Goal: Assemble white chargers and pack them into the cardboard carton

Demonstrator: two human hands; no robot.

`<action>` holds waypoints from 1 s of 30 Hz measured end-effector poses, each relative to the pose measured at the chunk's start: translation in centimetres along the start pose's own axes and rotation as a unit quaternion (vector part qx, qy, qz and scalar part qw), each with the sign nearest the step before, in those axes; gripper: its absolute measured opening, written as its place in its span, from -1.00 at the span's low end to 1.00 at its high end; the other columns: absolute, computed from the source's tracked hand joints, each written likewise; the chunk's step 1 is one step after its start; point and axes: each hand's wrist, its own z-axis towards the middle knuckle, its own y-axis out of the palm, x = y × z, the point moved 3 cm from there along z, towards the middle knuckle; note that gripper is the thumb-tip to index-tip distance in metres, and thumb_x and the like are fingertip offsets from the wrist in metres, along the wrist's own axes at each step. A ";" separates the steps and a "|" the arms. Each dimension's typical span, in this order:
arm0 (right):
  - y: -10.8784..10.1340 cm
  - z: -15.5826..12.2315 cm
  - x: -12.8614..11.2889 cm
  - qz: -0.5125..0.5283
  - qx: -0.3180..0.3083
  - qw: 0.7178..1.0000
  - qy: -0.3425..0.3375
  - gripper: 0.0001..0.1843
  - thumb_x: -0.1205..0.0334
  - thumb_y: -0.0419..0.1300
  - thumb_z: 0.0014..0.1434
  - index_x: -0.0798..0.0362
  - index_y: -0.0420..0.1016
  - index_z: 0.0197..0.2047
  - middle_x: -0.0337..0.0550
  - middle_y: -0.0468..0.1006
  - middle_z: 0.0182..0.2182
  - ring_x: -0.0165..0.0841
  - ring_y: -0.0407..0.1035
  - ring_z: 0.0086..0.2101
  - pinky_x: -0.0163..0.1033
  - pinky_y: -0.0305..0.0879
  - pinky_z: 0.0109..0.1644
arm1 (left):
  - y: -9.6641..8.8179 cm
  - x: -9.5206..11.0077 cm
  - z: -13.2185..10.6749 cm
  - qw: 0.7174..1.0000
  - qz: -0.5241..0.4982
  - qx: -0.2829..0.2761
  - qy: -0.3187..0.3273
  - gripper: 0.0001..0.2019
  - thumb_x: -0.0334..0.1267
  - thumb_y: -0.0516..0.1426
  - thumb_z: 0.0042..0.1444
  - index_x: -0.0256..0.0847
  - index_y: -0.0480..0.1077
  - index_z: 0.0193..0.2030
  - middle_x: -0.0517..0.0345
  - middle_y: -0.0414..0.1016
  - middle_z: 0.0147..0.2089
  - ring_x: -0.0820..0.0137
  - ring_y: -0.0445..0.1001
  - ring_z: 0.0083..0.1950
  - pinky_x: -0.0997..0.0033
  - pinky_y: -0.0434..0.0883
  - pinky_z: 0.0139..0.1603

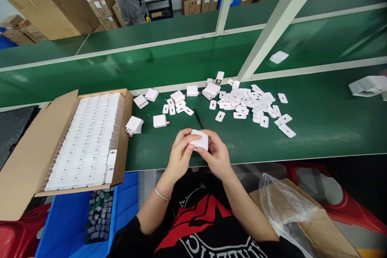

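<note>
Handling a white charger (200, 140) with left hand (179, 156) and right hand (219, 156), fingers closed around it, seemingly calls next for even pressure.

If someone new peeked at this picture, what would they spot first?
Probably the scatter of flat white pieces, bright against the green bench on the person's right. Next, the open cardboard box at the left, packed with rows of white blocks. Front and middle, the left hand and right hand hold a white block.
</note>
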 end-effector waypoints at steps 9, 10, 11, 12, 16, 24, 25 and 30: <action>0.1 0.8 -1.1 -0.161 -0.191 0.961 -0.118 -0.38 0.10 0.25 0.39 -0.32 0.26 0.46 -0.01 0.41 0.21 -0.11 0.41 0.11 0.02 0.49 0.07 | -4.6 1.2 -0.4 0.995 0.021 -0.058 -0.082 -0.54 -0.24 0.17 0.36 -0.04 0.32 0.38 -0.09 0.56 0.21 0.21 0.64 0.09 0.14 0.64 0.11; 0.3 0.9 -1.2 -0.174 -0.187 0.959 -0.121 -0.30 0.10 0.24 0.40 -0.32 0.16 0.52 0.01 0.39 0.23 -0.12 0.41 0.09 0.03 0.49 0.09 | -5.9 1.3 -0.3 0.996 0.055 -0.011 -0.073 -0.55 -0.25 0.19 0.33 -0.07 0.34 0.34 -0.10 0.53 0.23 0.20 0.63 0.11 0.16 0.63 0.11; 0.3 1.1 -1.2 -0.188 -0.173 0.960 -0.118 -0.24 0.08 0.23 0.40 -0.31 0.06 0.56 0.02 0.37 0.25 -0.12 0.41 0.07 0.04 0.49 0.09 | -7.5 1.4 -0.3 0.992 0.099 0.049 -0.065 -0.55 -0.26 0.21 0.30 -0.08 0.33 0.31 -0.12 0.50 0.26 0.20 0.61 0.14 0.18 0.62 0.11; 0.0 1.3 -1.0 -0.208 -0.145 0.961 -0.111 -0.22 0.07 0.22 0.40 -0.29 0.01 0.58 0.04 0.37 0.24 -0.12 0.40 0.05 0.05 0.48 0.09 | -9.2 1.6 -0.4 0.979 0.152 0.118 -0.060 -0.55 -0.26 0.21 0.29 -0.10 0.32 0.30 -0.13 0.46 0.28 0.19 0.59 0.17 0.20 0.61 0.11; -3.0 2.9 0.9 -0.357 0.031 0.929 -0.096 -0.46 0.02 0.15 0.41 -0.07 0.36 0.40 0.16 0.42 0.15 0.03 0.34 0.11 0.20 0.38 0.17 | -15.9 2.4 -1.2 0.862 0.373 0.325 -0.107 -0.38 -0.25 0.17 0.28 -0.14 0.15 0.45 -0.23 0.32 0.35 0.07 0.50 0.25 0.12 0.56 0.12; -6.6 3.9 3.6 -0.526 0.052 0.845 -0.078 -0.48 0.02 0.06 0.45 0.06 0.38 0.36 0.21 0.38 0.38 0.23 0.24 0.27 0.36 0.30 0.19 | -19.4 0.2 -0.9 0.750 0.561 0.236 -0.258 -0.50 -0.17 0.04 0.34 -0.23 0.34 0.37 -0.30 0.50 0.15 -0.23 0.44 0.18 -0.26 0.39 0.17; -6.5 3.6 3.7 -0.522 0.046 0.847 -0.083 -0.50 0.03 0.06 0.45 0.06 0.39 0.34 0.20 0.39 0.37 0.21 0.25 0.27 0.35 0.30 0.21 | -19.3 0.1 -0.8 0.746 0.567 0.230 -0.263 -0.51 -0.16 0.03 0.35 -0.22 0.34 0.37 -0.30 0.51 0.15 -0.25 0.41 0.20 -0.29 0.36 0.20; -7.1 2.3 4.2 -0.469 0.081 0.873 -0.110 -0.66 0.03 0.15 0.40 0.04 0.51 0.09 0.24 0.45 0.23 0.11 0.34 0.18 0.23 0.33 0.20 | -18.5 -0.4 -1.2 0.748 0.572 0.172 -0.290 -0.60 -0.10 -0.01 0.39 -0.16 0.48 0.21 -0.32 0.47 0.13 -0.25 0.34 0.21 -0.34 0.30 0.20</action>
